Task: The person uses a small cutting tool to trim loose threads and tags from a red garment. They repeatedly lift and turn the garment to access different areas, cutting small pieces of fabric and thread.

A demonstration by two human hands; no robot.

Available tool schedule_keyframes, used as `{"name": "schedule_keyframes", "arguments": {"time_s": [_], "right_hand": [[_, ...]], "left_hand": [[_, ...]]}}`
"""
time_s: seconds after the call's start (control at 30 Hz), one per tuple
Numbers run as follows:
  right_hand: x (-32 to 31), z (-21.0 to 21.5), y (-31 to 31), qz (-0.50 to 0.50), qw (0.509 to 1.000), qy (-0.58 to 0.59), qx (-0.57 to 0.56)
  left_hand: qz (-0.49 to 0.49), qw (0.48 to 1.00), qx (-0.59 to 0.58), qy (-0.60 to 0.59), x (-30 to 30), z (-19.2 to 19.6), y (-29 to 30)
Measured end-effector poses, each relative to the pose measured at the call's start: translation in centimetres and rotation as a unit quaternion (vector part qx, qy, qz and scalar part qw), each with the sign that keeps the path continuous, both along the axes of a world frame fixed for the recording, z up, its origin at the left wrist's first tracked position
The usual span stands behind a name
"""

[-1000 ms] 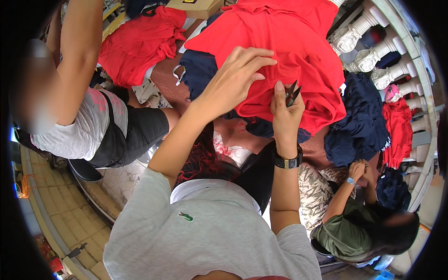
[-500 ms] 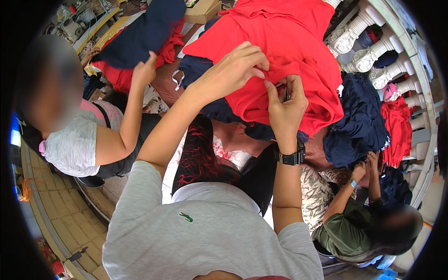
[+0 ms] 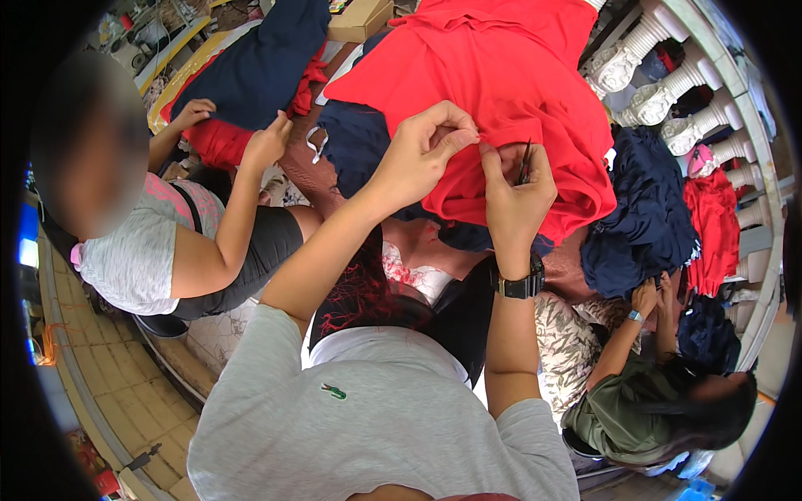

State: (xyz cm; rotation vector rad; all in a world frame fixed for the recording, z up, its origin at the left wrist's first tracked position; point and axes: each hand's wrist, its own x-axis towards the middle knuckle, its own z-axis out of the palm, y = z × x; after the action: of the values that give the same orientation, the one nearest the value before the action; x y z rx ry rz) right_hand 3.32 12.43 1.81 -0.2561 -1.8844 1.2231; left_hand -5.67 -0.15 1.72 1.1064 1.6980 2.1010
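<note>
A large red garment (image 3: 501,83) lies heaped before me, its near folds bunched under my hands. My left hand (image 3: 426,154) is closed in a pinch at a fold of it; whether a loose thread is also between the fingertips is too small to tell. Close beside it, my right hand (image 3: 520,188) is closed around dark thread snips (image 3: 525,161), their pointed blades sticking up past the fingers. The right thumb and fingertips also touch the red cloth, near the left fingertips. Loose red threads (image 3: 359,288) are scattered over my dark-clad lap.
At left a co-worker (image 3: 142,234) handles a dark navy cloth (image 3: 259,71) over red cloth. Another person (image 3: 626,401) at lower right works at a navy garment pile (image 3: 639,209). White balusters (image 3: 652,104) line the right side. A cardboard box (image 3: 361,21) stands at the back.
My left hand has shifted slightly down and right, its fingertips closer to my right thumb. The snips now point up more visibly. The left co-worker's navy cloth has come down, held by both hands.
</note>
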Motion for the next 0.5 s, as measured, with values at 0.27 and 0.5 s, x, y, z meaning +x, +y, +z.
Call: {"name": "schedule_keyframes", "arguments": {"time_s": [0.27, 0.5], "right_hand": [[3.7, 2.1, -2.4, 0.198, 0.938, -0.151, -0.240], [2.9, 1.6, -1.4, 0.230, 0.927, -0.185, -0.229]], "left_hand": [[0.020, 0.996, 0.061, -0.062, 1.8, -1.0, 0.1], [0.053, 0.998, 0.015, 0.016, 2.4, -0.5, -0.8]]}}
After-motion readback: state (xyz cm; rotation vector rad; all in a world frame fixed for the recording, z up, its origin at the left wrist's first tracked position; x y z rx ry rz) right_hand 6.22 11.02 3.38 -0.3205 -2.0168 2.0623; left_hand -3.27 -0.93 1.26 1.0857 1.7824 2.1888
